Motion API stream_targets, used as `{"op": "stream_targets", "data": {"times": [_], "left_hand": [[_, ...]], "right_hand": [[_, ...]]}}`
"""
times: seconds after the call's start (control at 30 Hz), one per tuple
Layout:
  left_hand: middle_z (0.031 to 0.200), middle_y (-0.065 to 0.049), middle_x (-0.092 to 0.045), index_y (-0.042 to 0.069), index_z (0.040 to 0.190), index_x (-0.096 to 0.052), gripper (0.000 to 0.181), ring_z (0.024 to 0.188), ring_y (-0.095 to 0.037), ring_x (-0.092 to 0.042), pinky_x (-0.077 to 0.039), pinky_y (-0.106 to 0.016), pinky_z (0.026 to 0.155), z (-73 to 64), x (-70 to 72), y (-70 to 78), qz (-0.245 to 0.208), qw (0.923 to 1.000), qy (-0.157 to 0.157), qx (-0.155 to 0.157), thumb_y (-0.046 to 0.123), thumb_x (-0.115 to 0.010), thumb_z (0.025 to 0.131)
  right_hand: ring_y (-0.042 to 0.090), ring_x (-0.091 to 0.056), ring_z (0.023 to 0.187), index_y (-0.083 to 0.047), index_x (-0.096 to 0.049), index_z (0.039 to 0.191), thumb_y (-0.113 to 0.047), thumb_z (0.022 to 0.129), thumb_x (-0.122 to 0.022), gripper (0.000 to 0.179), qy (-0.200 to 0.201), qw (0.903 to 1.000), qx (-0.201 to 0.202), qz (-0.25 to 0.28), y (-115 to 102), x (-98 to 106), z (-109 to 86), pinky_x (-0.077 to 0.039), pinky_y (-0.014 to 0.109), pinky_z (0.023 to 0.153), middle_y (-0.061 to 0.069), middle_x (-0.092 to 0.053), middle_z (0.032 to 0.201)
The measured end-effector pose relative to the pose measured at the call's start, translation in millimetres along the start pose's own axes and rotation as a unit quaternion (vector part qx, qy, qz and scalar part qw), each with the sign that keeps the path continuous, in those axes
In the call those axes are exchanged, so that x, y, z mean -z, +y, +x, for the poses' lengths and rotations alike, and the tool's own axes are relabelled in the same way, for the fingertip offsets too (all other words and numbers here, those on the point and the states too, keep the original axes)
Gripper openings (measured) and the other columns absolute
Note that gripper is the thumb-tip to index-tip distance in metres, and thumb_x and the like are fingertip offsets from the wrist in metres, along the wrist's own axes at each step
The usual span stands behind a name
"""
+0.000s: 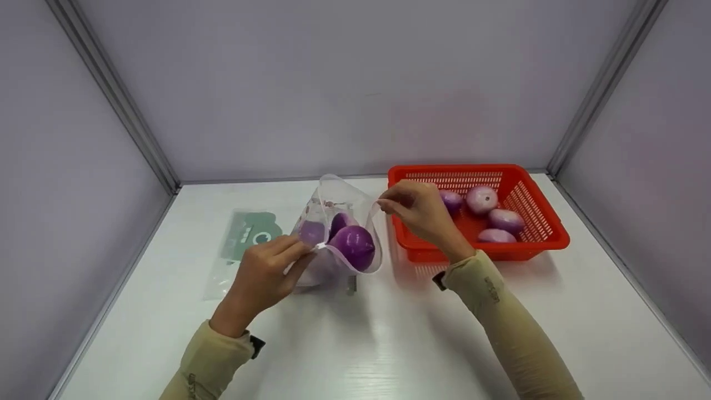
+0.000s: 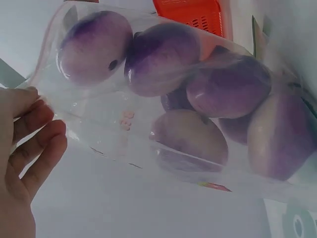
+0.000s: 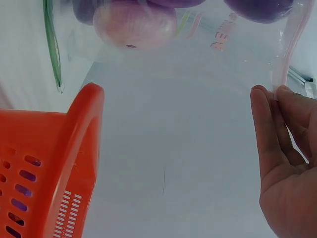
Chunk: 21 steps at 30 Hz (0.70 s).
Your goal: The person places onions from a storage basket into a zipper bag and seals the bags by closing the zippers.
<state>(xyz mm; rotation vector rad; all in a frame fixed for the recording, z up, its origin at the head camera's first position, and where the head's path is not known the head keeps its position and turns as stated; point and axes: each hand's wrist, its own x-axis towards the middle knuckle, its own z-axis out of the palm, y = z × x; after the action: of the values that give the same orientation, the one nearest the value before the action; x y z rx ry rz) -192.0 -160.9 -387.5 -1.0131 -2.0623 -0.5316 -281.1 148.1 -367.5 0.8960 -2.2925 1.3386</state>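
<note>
Pinching with left grip [image 1: 269, 269] and right grip [image 1: 426, 215] a clear, open-mouthed plastic bag [image 1: 347, 194] of rounded purple onions [image 1: 355, 245], just left of a red rectangular plastic basket [image 1: 489, 253].

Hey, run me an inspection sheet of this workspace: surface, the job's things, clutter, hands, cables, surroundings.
Surface: white table, with shadows under the arms.
Bag: clear, mouth open, with several purple onions inside; exact count unclear.
Basket: red, on the table to the right of the bag; at least four onions in it, partly hidden by the right hand.
Clutter: flat packet with a green print, left of the bag.
Left hand: pinches the bag's rim.
Right hand: pinches the rim on the other side.
Cables: nothing seen.
Surroundings: pale walls at the back and both sides, grey posts at the corners.
</note>
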Motion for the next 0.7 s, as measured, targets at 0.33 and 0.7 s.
{"op": "stream_targets", "data": {"times": [0.33, 0.7], "left_hand": [[0.084, -0.006, -0.070, 0.003, 0.099, -0.071, 0.003, 0.075, -0.011, -0.064, -0.050, -0.016, 0.072, 13.5, 11.5, -26.2, -0.078, 0.9681, 0.130, 0.200, 0.003, -0.069, 0.097], [0.089, -0.011, -0.065, 0.001, 0.107, -0.069, 0.014, 0.075, -0.012, -0.062, -0.055, -0.018, 0.068, 14.3, 16.4, -49.6, -0.215, 0.8883, 0.195, 0.356, 0.012, -0.062, 0.104]], "right_hand": [[0.020, -0.076, 0.083, -0.002, -0.079, 0.099, -0.010, 0.093, -0.076, 0.010, 0.053, 0.9976, 0.000, 0.046, -8.7, 13.9, 14.9, -0.062, 0.024, 0.078, 0.011, -0.077, 0.094], [0.027, -0.075, 0.077, 0.002, -0.077, 0.098, -0.010, 0.095, -0.075, 0.013, 0.078, 0.9951, -0.025, 0.055, -18.1, 27.2, 23.0, -0.063, 0.026, 0.073, 0.016, -0.076, 0.088]]}}
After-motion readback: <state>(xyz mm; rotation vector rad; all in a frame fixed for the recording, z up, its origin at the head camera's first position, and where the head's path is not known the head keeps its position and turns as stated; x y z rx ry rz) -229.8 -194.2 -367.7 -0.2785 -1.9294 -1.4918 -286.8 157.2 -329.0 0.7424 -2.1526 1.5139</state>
